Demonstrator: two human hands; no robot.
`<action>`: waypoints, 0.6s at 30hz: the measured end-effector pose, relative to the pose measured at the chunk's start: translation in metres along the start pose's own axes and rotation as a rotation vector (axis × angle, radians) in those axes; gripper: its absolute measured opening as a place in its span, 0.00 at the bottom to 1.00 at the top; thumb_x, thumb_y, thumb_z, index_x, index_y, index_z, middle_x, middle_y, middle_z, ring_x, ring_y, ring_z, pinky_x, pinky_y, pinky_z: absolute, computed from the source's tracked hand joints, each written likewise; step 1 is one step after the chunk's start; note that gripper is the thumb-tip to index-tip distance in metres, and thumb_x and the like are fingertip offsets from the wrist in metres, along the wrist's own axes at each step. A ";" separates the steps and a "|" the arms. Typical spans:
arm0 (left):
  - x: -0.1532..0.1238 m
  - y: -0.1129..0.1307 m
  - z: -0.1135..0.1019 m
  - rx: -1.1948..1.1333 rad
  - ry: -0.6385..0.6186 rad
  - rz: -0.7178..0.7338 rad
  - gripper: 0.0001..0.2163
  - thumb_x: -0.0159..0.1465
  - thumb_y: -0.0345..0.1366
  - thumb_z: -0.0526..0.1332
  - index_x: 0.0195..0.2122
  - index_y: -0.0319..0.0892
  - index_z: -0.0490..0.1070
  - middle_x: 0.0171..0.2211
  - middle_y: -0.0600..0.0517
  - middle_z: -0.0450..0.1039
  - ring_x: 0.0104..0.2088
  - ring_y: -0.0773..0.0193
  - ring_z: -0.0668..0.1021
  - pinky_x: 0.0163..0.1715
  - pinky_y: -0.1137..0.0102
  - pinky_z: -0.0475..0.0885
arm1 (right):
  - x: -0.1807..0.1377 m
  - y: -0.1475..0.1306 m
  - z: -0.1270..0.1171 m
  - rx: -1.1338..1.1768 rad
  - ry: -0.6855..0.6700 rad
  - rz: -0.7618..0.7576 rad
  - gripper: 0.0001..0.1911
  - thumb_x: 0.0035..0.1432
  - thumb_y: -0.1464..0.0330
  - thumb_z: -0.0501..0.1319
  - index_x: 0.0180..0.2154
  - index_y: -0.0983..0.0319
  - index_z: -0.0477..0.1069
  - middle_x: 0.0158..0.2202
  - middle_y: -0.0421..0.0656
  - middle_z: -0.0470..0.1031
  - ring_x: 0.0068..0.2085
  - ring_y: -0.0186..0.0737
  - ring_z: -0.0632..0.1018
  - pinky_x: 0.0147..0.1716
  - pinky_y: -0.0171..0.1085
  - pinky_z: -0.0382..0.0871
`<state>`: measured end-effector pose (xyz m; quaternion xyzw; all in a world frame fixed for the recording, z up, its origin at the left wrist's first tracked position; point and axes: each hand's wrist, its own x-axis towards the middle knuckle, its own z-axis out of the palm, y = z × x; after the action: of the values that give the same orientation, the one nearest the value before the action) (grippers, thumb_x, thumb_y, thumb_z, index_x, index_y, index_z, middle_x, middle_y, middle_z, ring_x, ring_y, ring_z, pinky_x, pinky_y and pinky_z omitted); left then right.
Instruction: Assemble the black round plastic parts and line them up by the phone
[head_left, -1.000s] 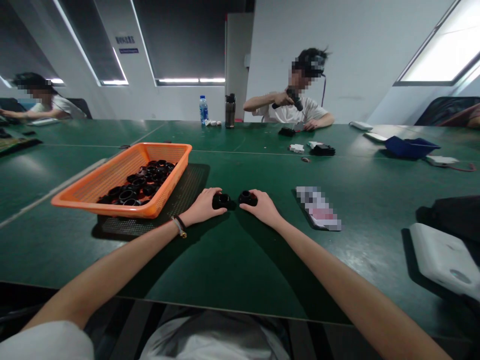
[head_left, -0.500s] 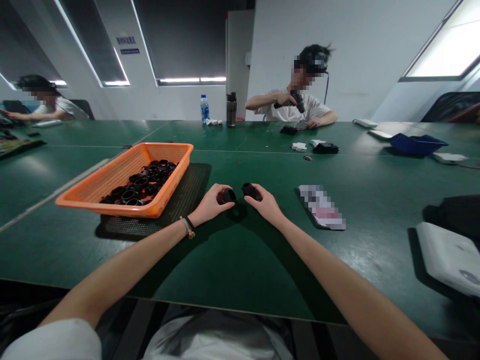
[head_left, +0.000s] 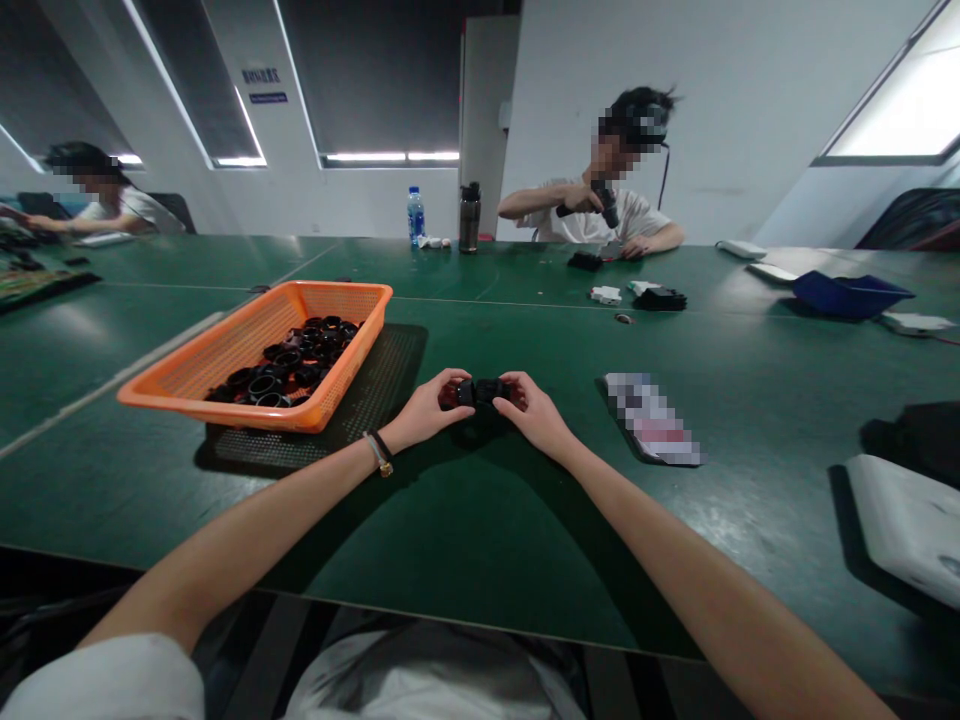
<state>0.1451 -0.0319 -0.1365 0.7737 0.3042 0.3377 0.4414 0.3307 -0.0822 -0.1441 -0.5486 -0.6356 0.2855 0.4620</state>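
Head view: I see both of my hands meeting over the green counter (head_left: 480, 530), just right of the orange basket (head_left: 225, 408).
Left hand (head_left: 431, 408): closed around the left black piece (head_left: 463, 392), with the fingers curled over it and bands on the wrist.
Right hand (head_left: 536, 412): gripping the right black piece (head_left: 493, 390).
Black pieces: they sit end to end and touch between my hands, casting a shadow on the counter. I cannot tell whether they are joined.
Orange basket: it sits on a dark mesh mat (head_left: 367, 395), with black rings (head_left: 292, 365) heaped toward its right wall.
Blurred packet (head_left: 651, 418): it lies flat, farther right of the basket than my hands.
White case (head_left: 907, 525): it lies far right of the basket.
Co-worker (head_left: 600, 215): this person sits across the counter beyond the basket, one hand raising a dark tool (head_left: 604, 203).
Water bottle (head_left: 415, 216), dark flask (head_left: 469, 217): both stand upright behind the basket.
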 end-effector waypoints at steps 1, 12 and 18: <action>0.000 0.000 0.000 0.005 0.000 0.005 0.20 0.51 0.31 0.63 0.46 0.40 0.63 0.41 0.48 0.69 0.38 0.63 0.75 0.42 0.65 0.70 | -0.001 -0.001 0.000 -0.010 -0.004 -0.010 0.15 0.49 0.65 0.58 0.41 0.61 0.62 0.36 0.42 0.71 0.36 0.38 0.72 0.36 0.39 0.67; -0.001 0.003 0.000 -0.004 -0.039 0.002 0.20 0.52 0.32 0.63 0.46 0.40 0.65 0.41 0.48 0.71 0.39 0.63 0.75 0.44 0.65 0.70 | -0.009 -0.017 0.002 -0.140 -0.050 -0.086 0.16 0.49 0.67 0.60 0.42 0.61 0.62 0.35 0.42 0.72 0.35 0.38 0.73 0.34 0.38 0.67; 0.000 0.001 0.000 -0.042 -0.045 -0.016 0.21 0.51 0.32 0.64 0.46 0.39 0.65 0.41 0.47 0.71 0.39 0.63 0.75 0.43 0.65 0.70 | -0.007 -0.013 -0.003 -0.117 -0.103 -0.101 0.15 0.50 0.69 0.59 0.42 0.61 0.63 0.35 0.42 0.72 0.36 0.38 0.74 0.34 0.38 0.67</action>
<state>0.1457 -0.0325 -0.1359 0.7693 0.2931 0.3229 0.4669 0.3278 -0.0929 -0.1336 -0.5266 -0.7010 0.2521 0.4095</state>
